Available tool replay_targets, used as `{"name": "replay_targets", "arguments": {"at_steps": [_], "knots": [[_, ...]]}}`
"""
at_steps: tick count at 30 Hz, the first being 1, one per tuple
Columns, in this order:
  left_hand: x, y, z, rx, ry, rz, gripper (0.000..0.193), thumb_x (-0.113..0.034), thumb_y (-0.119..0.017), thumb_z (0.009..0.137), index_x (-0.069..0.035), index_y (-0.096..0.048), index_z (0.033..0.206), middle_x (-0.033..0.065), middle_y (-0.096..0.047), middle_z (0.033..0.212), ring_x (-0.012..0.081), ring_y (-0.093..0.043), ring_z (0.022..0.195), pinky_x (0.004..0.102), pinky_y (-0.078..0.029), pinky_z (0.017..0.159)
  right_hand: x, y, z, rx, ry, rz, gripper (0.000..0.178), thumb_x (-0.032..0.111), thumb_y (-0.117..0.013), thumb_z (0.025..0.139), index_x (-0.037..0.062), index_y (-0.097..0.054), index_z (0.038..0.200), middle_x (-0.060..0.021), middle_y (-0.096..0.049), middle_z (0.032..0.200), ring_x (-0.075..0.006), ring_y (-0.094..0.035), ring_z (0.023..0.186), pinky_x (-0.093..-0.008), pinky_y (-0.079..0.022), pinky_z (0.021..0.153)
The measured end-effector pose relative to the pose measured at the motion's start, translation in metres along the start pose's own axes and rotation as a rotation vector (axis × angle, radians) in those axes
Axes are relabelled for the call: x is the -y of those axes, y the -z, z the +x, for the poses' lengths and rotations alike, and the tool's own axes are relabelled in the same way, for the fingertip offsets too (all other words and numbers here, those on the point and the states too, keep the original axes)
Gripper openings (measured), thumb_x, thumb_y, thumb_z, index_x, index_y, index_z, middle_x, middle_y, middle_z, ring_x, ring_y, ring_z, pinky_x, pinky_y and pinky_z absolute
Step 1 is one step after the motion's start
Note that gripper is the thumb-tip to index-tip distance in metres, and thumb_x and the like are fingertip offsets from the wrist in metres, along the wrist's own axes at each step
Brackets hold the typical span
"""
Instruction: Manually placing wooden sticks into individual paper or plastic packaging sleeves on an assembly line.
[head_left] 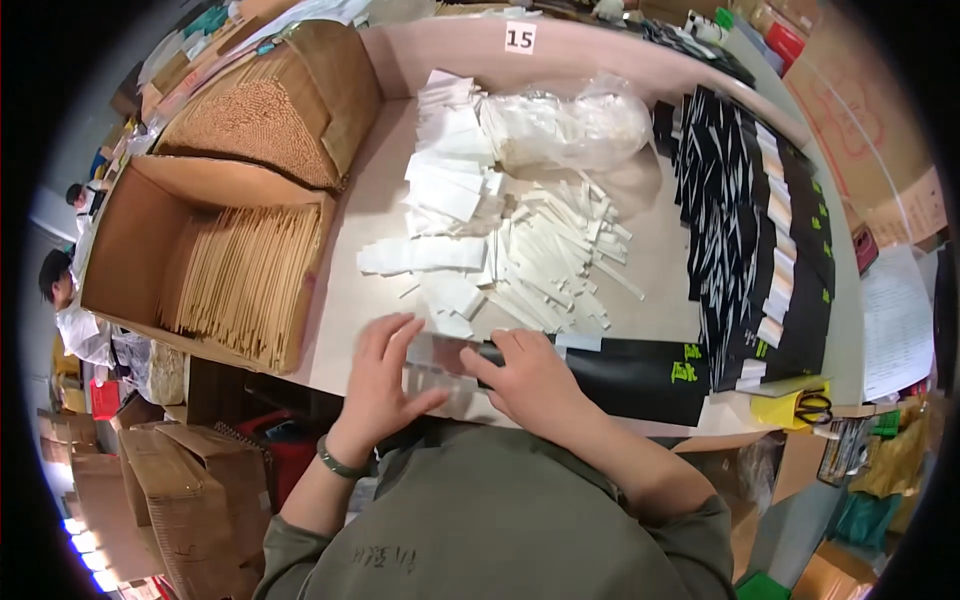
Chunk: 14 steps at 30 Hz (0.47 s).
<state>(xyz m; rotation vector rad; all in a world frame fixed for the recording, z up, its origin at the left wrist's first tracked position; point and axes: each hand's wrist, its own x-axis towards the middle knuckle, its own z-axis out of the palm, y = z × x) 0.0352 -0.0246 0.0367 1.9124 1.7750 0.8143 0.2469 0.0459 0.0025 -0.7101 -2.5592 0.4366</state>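
A flat black sleeve (630, 382) with yellow-green print and a clear left end lies along the near table edge. My right hand (532, 375) bears on its left part, the fingers bent against it and the thumb reaching over the clear end. At that clear end hovers my left hand (380, 375), open, fingers spread and slightly blurred, nothing in it. A small white paper slip (578, 342) lies across the sleeve's far edge. Just beyond are loose narrow white strips (560, 250) and stacks of white paper slips (445, 185).
Left of the work surface, an open carton (215, 180) holds thin wooden sticks (245, 285); behind it another carton (345, 85) is packed with stick ends. A clear plastic bag (570, 125) stands at the back. Overlapping black sleeves (715, 210) fill the right side, near black-handled scissors (813, 407).
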Motion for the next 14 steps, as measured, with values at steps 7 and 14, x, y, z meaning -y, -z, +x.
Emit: {"name": "replay_targets", "arguments": {"at_steps": [7, 14], "knots": [[0.034, 0.002, 0.014, -0.105, -0.312, 0.387, 0.033, -0.006, -0.074, 0.059, -0.008, -0.055, 0.085, 0.0109, -0.051, 0.069, 0.0332, -0.055, 0.062, 0.0426, -0.043, 0.054, -0.009, 0.061, 0.026, -0.037, 0.090, 0.064, 0.018, 0.020, -0.068, 0.075, 0.0057, -0.058, 0.075, -0.0107, -0.053, 0.078, -0.0300, -0.059, 0.075, -0.0437, -0.048, 0.062], [0.034, 0.001, 0.018, 0.213, 0.350, -0.102, 0.031, -0.012, -0.079, 0.068, -0.003, -0.057, 0.089, 0.0107, -0.062, 0.073, 0.0203, -0.061, 0.073, 0.0336, -0.049, 0.069, -0.167, 0.229, 0.009, -0.287, -0.079, -0.645, 0.031, 0.024, -0.079, 0.077, 0.0075, -0.066, 0.101, -0.0138, -0.062, 0.114, -0.0266, -0.059, 0.114, -0.0409, -0.048, 0.095]]}}
